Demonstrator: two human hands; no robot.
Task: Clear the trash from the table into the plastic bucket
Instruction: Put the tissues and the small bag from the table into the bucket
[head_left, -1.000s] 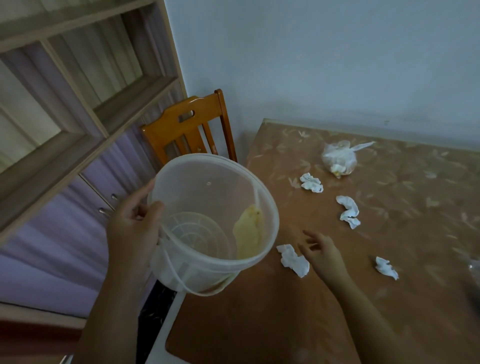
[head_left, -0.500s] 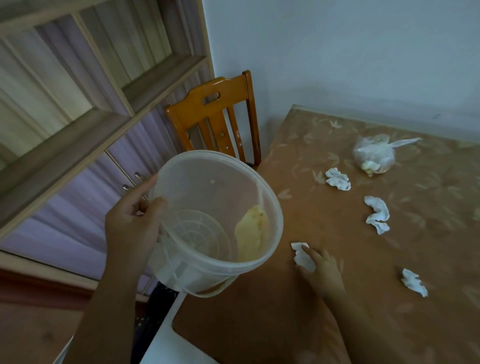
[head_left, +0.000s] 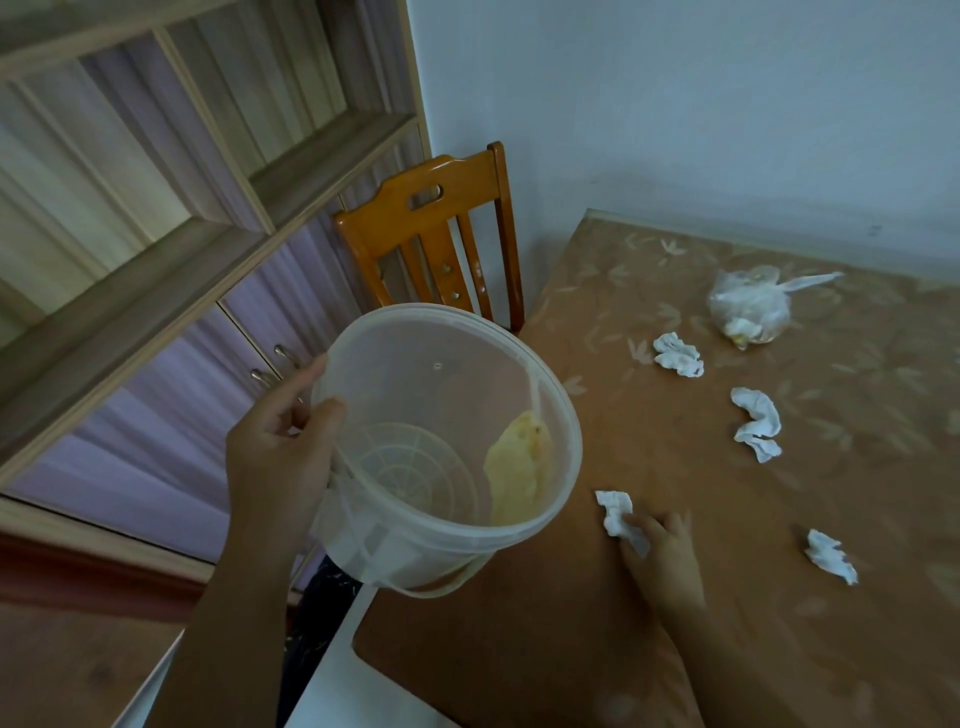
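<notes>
My left hand (head_left: 280, 457) grips the rim of a translucent plastic bucket (head_left: 415, 551), held in the air beside the table's left edge. A yellowish scrap (head_left: 517, 467) clings to its inner wall. My right hand (head_left: 662, 558) lies on the brown patterned table (head_left: 649, 426), fingers closing on a crumpled white tissue (head_left: 615, 512) just right of the bucket. Three more crumpled tissues lie on the table: one near the back (head_left: 678, 355), one in the middle (head_left: 757, 423), one at the right (head_left: 830, 556). A knotted clear plastic bag (head_left: 750, 306) of scraps sits further back.
An orange wooden chair (head_left: 436, 234) stands against the table's left edge, behind the bucket. A wooden shelf unit with purple cabinet doors (head_left: 156, 260) fills the left side. A pale wall (head_left: 727, 104) runs along the table's far edge.
My right hand has moved onto the nearest tissue and curled its fingers over it. The view shifted left and down; the bucket stays in my left hand.
</notes>
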